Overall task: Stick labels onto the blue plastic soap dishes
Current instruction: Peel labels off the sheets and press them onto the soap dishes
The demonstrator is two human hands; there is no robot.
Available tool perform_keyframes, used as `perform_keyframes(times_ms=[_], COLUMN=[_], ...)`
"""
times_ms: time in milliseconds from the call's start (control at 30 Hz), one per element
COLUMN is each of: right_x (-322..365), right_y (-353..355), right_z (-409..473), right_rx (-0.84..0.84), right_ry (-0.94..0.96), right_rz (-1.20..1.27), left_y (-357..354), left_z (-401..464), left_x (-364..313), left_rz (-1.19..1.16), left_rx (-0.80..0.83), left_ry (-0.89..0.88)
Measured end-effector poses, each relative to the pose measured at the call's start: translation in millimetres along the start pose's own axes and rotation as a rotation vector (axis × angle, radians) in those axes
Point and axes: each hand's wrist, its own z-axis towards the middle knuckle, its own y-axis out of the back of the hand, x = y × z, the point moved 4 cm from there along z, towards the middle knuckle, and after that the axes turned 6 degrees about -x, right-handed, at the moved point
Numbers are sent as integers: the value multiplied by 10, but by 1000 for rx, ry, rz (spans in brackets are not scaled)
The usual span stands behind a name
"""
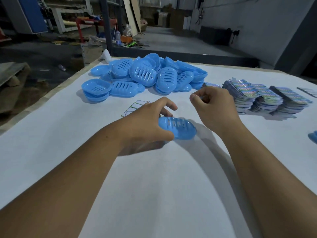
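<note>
My left hand (147, 121) grips a blue slotted soap dish (180, 128) by its left end, holding it on the white table (154, 186). My right hand (214, 107) hovers just above and to the right of it, thumb and forefinger pinched together on something very small; whether it is a label I cannot tell. A pile of several blue soap dishes (145, 74) lies at the far side of the table. Stacks of shiny printed labels (260, 97) stand at the right. A white backing sheet (135, 107) lies partly hidden behind my left hand.
Part of another blue dish (313, 136) shows at the right edge. The table's left edge (51, 95) runs diagonally, with the workshop floor and clutter beyond it. A dark strip (307, 91) lies past the label stacks.
</note>
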Motion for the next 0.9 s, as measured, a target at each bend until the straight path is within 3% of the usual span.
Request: perform_keyframes(times_ms=[167, 433, 567, 633, 733, 900], right_x=[-4, -14, -20, -15, -5, 1], right_y=[-22, -60, -40, -35, -47, -64], right_z=[-12, -13, -9, -9, -14, -27], right_rx=[12, 39, 31, 27, 34, 42], right_ry=[15, 32, 29, 31, 32, 44], right_rz=[-28, -23, -33, -43, -56, -61], left_y=[-21, 19, 347, 585, 748, 727], left_z=[17, 2, 72, 82, 50, 14], left_x=[-17, -8, 3, 102, 327, 374], left_rz=[242, 291, 330, 467, 562, 629], left_rx=[14, 35, -220, -353, -245, -127], left_ry=[4, 2, 12, 127, 344, 384])
